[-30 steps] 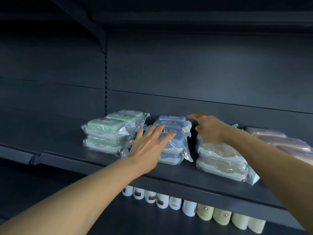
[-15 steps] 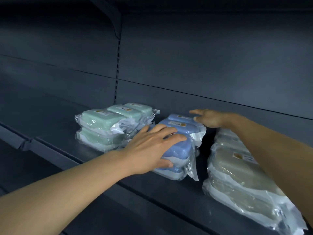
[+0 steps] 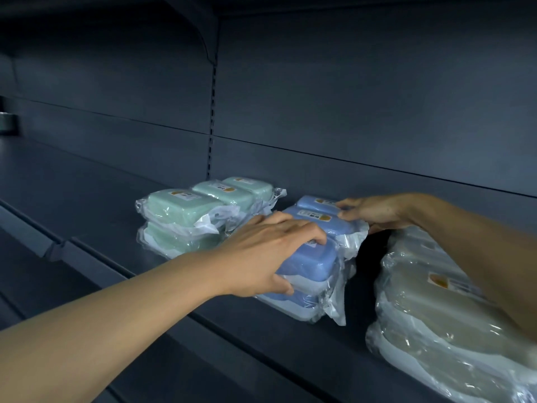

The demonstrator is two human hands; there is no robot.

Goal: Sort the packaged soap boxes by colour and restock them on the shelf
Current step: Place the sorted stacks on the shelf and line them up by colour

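The left hand (image 3: 261,257) lay over the front blue soap boxes (image 3: 313,257), fingers curled across the top of the upper pack and the thumb pressed against its near side, so it gripped that pack. The right hand (image 3: 374,212) reached in from the right to the back of the same blue row, its fingers curled onto the rear blue pack; how firmly it held could not be told. The blue boxes sat in a row two packs high on the dark shelf (image 3: 261,344), all wrapped in clear plastic. Just beside them on the left stood the green soap boxes (image 3: 186,207), also stacked two high in a row running toward the back wall, their loose wrap touching the blue ones. To the right, apart from the blue row by a dark gap, lay the pale cream soap boxes (image 3: 430,303), partly under the right forearm. Each top pack carried a small label with an orange mark
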